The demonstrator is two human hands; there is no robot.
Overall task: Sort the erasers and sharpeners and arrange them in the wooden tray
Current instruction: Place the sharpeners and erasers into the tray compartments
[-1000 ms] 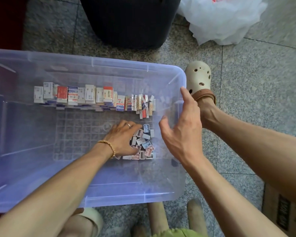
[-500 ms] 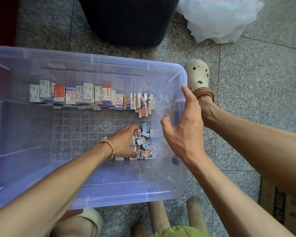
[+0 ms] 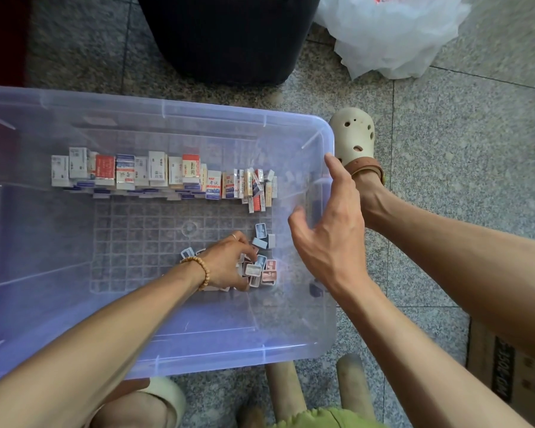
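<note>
**A:** Where are the task's things?

**B:** In a clear bluish plastic bin on grey speckled floor. A row of paper-sleeved rectangular erasers runs across the upper middle; a heap of small pink, blue and white sharpeners sits centre-right.

**A:** And the hands?

**B:** The left hand, wrist in a wooden bead bracelet, curls its fingers into the heap, seemingly gripping some, though its fingertips are hidden. The right hand hovers at the bin's right edge, fingers loosely spread, holding nothing.
</note>
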